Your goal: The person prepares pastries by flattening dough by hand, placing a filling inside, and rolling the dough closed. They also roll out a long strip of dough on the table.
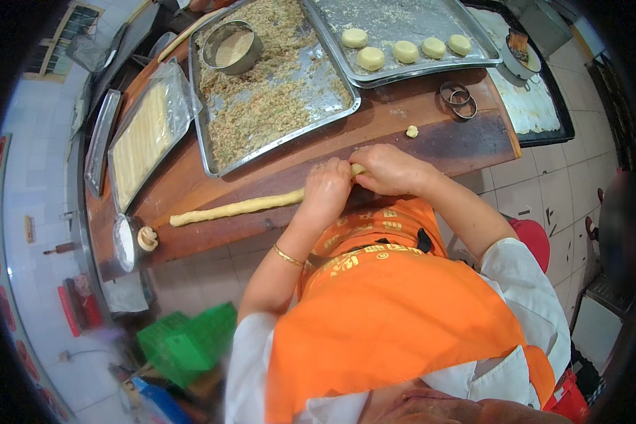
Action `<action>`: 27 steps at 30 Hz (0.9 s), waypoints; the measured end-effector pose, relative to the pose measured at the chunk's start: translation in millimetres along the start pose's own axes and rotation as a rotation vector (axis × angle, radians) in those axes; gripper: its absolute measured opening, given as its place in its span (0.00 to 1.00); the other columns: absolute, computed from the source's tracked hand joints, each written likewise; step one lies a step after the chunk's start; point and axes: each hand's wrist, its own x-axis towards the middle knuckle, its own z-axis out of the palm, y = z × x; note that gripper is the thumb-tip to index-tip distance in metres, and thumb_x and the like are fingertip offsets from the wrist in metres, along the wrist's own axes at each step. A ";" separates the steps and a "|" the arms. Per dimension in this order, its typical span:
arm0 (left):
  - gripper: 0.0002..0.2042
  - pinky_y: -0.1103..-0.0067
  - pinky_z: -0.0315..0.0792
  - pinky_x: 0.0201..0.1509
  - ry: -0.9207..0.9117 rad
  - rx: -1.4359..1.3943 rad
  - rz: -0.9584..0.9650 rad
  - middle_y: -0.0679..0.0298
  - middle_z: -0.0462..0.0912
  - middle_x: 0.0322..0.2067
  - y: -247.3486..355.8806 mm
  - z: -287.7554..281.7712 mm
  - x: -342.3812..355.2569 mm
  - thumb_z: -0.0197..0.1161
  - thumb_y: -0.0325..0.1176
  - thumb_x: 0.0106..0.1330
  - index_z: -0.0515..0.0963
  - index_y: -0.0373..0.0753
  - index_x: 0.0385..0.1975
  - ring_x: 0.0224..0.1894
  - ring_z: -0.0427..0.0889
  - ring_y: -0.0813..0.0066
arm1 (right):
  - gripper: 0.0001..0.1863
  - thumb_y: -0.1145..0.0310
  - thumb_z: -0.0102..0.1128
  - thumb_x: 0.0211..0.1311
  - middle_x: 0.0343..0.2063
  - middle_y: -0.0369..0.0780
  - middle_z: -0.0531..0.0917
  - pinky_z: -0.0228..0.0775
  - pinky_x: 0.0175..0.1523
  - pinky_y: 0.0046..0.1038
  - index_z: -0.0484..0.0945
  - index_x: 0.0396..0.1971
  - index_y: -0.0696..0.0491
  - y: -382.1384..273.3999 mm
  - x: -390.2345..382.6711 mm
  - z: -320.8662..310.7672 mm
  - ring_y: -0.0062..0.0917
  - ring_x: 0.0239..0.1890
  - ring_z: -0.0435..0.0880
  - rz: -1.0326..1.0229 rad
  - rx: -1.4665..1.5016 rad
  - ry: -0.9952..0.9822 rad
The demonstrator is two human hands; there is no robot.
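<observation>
A long pale-yellow dough rope point(240, 208) lies along the near edge of the wooden table. Its right end is in my two hands, which are close together. My left hand point(328, 185) is closed around the rope, a bracelet on that wrist. Just to its right, my right hand point(387, 168) pinches the tip of the rope, with a short bit of dough showing between the hands. Beyond my right hand, a small lump of dough point(412, 131) sits alone on the wood.
A metal tray of crumbly filling point(275, 116) holds a round metal container point(251, 60). Right of it, another tray point(410, 25) carries several round dough pieces point(405, 51). Two ring cutters point(463, 106) lie near the table's right end. Plastic-covered dough strips point(143, 138) and a bowl of white powder point(125, 244) are at left.
</observation>
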 end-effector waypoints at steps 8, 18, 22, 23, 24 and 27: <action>0.04 0.67 0.70 0.42 0.042 0.381 0.093 0.57 0.75 0.30 4.9 25.4 -3.3 0.61 0.26 0.56 0.74 0.38 0.30 0.32 0.79 0.60 | 0.11 0.68 0.55 0.59 0.28 0.54 0.84 0.76 0.44 0.46 0.80 0.26 0.61 -7.1 -4.3 16.6 0.49 0.35 0.84 0.144 -0.106 0.010; 0.07 0.64 0.68 0.48 0.067 0.340 -0.050 0.57 0.77 0.35 -9.4 13.1 2.9 0.61 0.26 0.56 0.75 0.38 0.34 0.38 0.80 0.59 | 0.11 0.66 0.54 0.70 0.31 0.33 0.82 0.69 0.34 0.17 0.79 0.45 0.56 4.1 -27.4 15.6 0.13 0.28 0.77 0.385 1.340 0.072; 0.08 0.61 0.68 0.51 0.078 0.334 -0.072 0.54 0.78 0.37 -21.9 19.2 -3.7 0.61 0.27 0.56 0.75 0.37 0.35 0.40 0.80 0.56 | 0.13 0.67 0.57 0.68 0.40 0.37 0.81 0.71 0.42 0.20 0.79 0.48 0.57 -9.6 -37.2 -15.0 0.17 0.37 0.78 0.238 1.491 0.138; 0.11 0.61 0.68 0.52 0.034 0.277 -0.103 0.52 0.78 0.38 -19.8 14.8 -3.8 0.62 0.27 0.55 0.75 0.35 0.38 0.42 0.80 0.54 | 0.14 0.67 0.58 0.68 0.42 0.38 0.80 0.71 0.45 0.22 0.79 0.48 0.57 1.8 -37.5 -11.3 0.20 0.40 0.78 0.194 1.254 0.126; 0.14 0.61 0.68 0.53 -0.005 0.220 -0.135 0.51 0.78 0.39 -15.7 4.7 -2.1 0.62 0.27 0.54 0.75 0.34 0.41 0.43 0.80 0.52 | 0.15 0.67 0.58 0.67 0.44 0.39 0.79 0.71 0.48 0.24 0.78 0.49 0.58 19.7 -32.0 -5.2 0.22 0.44 0.78 0.149 1.012 0.112; 0.23 0.59 0.68 0.59 0.026 0.128 -0.155 0.44 0.78 0.46 -4.6 -20.1 0.1 0.62 0.27 0.53 0.73 0.28 0.52 0.50 0.79 0.46 | 0.16 0.67 0.57 0.68 0.47 0.43 0.75 0.68 0.57 0.30 0.77 0.51 0.60 30.6 -35.1 5.9 0.32 0.51 0.75 0.102 0.511 0.105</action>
